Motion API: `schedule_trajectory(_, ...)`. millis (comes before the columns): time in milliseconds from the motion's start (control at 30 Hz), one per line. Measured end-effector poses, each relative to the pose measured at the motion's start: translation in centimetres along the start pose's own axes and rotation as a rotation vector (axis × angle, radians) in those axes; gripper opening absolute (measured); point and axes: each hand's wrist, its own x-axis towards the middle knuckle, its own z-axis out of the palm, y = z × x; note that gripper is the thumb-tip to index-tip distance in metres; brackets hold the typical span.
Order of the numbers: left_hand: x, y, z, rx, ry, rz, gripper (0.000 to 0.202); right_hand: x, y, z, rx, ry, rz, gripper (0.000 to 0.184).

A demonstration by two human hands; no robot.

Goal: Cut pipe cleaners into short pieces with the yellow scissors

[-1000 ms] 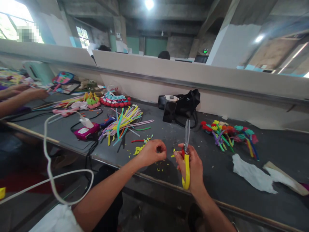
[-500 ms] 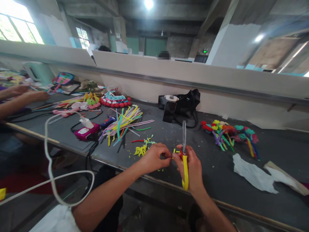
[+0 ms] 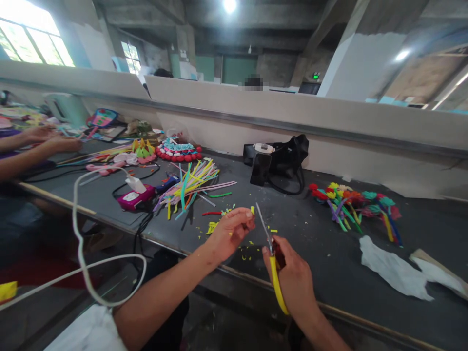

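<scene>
Between the fingertips of my left hand (image 3: pixel 231 233) is a small yellow piece (image 3: pixel 252 210), its end poking up above them. My right hand (image 3: pixel 294 270) grips yellow-handled scissors (image 3: pixel 277 280), with the blades pointing up and slightly left, close to the left hand but apart from it. Whether the blades are parted is hard to see. On the dark table beneath lie yellow scraps (image 3: pixel 212 227), partly behind my left hand, and a short red strip (image 3: pixel 211 213). Fuzzy coloured stems (image 3: pixel 193 183) are heaped beyond, to the left.
A magenta device (image 3: pixel 136 197) with a white plug and looping white cable (image 3: pixel 82 258) is at left. A black bag (image 3: pixel 292 158) and phone (image 3: pixel 260 169) stand at the back. Fuzzy flowers (image 3: pixel 351 200) and white paper (image 3: pixel 393 268) lie right. Another person's hands (image 3: pixel 54 141) work far left.
My left hand has risen a little with the yellow piece now visible at its fingertips. The right hand has dropped lower, and the scissors now tilt left.
</scene>
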Motion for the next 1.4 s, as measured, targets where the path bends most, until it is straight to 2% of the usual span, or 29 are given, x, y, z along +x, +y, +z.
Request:
schedule_trajectory(333, -0.1, -0.9, 0.2, -0.114, -0.018, -0.003, 0.012, -0.6, 0.9, 0.3, -0.141, -0.044, -0.022, 0.024)
schedule_trajectory(967, 0.0, -1.0, 0.1, -0.064, 0.043, 0.003, 0.014, -0.6, 0.3, 0.3, -0.064, -0.073, -0.041, 0.020)
schedule_trajectory(1100, -0.1, -0.9, 0.0, 0.238, 0.121, 0.110, 0.016, 0.3, 0.3, 0.1, 0.076, -0.008, 0.024, 0.022)
schedule_trajectory(1200, -0.4, -0.9, -0.1, 0.682, 0.166, 0.275, 0.012, 1.1, -0.1, -0.2, 0.238, 0.013, 0.089, 0.027)
schedule_trajectory(1300, -0.7, -0.9, -0.2, 1.150, 0.101, 0.536, 0.008, 1.7, -0.5, -0.4, 0.368, 0.026, 0.166, 0.035)
schedule_trajectory(1400, -1.1, -1.2, -0.3, 1.452, -0.016, 0.747, 0.010, 2.1, -0.8, -0.5, 0.393, 0.071, 0.185, 0.036)
